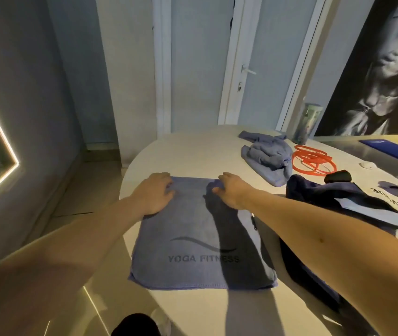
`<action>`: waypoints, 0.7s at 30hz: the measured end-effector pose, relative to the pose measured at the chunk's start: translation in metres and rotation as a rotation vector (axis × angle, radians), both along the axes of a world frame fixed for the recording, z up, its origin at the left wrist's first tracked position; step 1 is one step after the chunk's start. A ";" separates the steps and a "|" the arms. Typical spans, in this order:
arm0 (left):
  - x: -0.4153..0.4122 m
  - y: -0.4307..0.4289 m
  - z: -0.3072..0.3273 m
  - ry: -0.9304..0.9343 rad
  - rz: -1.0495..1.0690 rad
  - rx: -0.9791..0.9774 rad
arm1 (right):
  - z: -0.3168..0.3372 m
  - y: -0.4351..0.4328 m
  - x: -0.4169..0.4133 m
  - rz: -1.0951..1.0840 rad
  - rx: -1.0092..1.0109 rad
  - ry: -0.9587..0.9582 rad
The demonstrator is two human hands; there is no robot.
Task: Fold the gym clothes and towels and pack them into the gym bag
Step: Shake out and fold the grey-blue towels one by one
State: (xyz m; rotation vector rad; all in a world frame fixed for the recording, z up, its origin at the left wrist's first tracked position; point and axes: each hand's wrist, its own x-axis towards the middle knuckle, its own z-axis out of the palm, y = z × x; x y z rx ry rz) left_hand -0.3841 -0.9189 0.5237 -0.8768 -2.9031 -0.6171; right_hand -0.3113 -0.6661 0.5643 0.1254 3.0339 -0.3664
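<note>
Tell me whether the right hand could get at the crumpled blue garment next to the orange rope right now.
Probably yes. The right hand pinches the far edge of the towel; only bare table lies between it and the crumpled garment beyond. It would have to release the towel first.
</note>
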 end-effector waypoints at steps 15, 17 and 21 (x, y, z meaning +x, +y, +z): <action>-0.022 -0.002 -0.027 -0.038 0.100 -0.257 | -0.052 0.023 -0.019 -0.201 -0.006 -0.037; 0.004 -0.008 -0.020 0.036 0.050 -0.136 | -0.042 0.007 -0.001 -0.282 -0.164 -0.017; 0.089 -0.033 -0.022 0.160 -0.091 0.110 | -0.032 -0.023 0.068 -0.316 -0.459 0.098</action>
